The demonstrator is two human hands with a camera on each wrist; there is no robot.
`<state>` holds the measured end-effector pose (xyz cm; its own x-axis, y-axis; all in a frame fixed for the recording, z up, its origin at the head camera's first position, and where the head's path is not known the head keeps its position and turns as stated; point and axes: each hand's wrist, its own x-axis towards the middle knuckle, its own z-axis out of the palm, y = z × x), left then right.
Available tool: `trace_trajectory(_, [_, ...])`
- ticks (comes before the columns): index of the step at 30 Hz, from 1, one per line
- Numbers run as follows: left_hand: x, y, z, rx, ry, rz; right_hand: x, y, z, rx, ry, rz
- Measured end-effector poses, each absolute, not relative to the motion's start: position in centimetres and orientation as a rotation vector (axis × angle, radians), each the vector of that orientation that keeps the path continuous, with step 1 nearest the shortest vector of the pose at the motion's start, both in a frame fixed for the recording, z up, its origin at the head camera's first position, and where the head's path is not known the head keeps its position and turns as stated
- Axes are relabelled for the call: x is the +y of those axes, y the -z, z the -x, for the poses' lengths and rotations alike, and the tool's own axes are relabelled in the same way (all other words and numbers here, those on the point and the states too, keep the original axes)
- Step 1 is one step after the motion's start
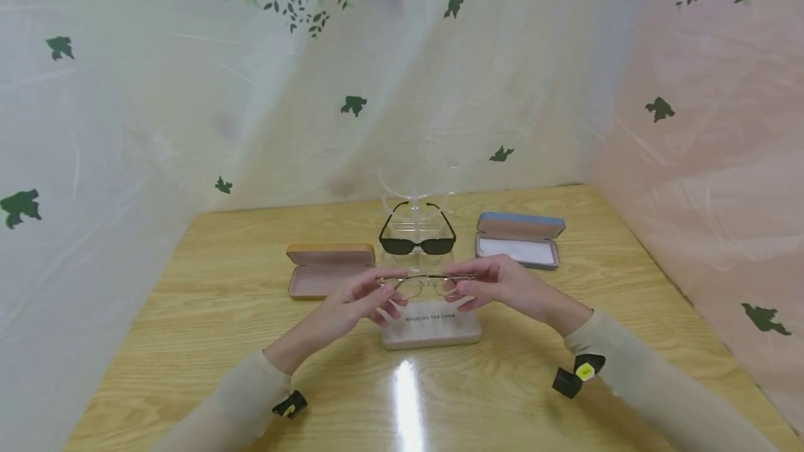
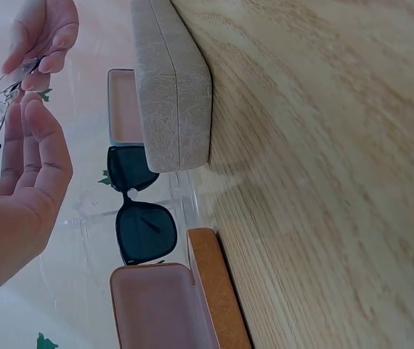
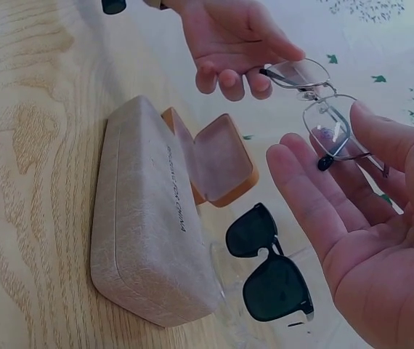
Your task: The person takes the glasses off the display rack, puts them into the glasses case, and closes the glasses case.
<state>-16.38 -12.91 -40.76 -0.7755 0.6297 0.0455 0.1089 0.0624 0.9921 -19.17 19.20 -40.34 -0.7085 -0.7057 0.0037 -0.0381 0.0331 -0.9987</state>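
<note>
A pair of thin metal-rimmed eyeglasses (image 1: pixel 428 277) is held up level between both hands, over a closed beige glasses case (image 1: pixel 432 333) with printed lettering. My left hand (image 1: pixel 359 300) pinches the left end of the frame between thumb and fingers. At the opposite end, the thumb and fingers of my right hand (image 1: pixel 504 287) grip the other side. In the right wrist view the clear lenses (image 3: pixel 328 129) show between the two hands, with a dark temple tip (image 3: pixel 326 161) near the right fingers.
Behind the hands, black sunglasses (image 1: pixel 417 246) rest on a clear display stand (image 1: pixel 414 206). An orange-brown case (image 1: pixel 331 254) stands with its lid up at left, and a blue case (image 1: pixel 521 217) with a white cloth (image 1: pixel 516 251) lies open at right. Leaf-patterned sheeting (image 1: pixel 402 138) encloses the wooden table (image 1: pixel 207 340).
</note>
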Motion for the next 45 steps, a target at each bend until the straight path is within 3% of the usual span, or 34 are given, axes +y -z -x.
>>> trace_trajectory(24, [-17.3, 39.9, 18.3, 2.099, -1.757, -0.652, 15.8, 38.9, 21.2, 1.843, 1.555, 0.648])
trace_trajectory(45, [-26.4, 43.5, 21.7, 2.184, -1.625, -0.077, 6.9, 42.4, 24.2, 1.66, 1.719, 0.302])
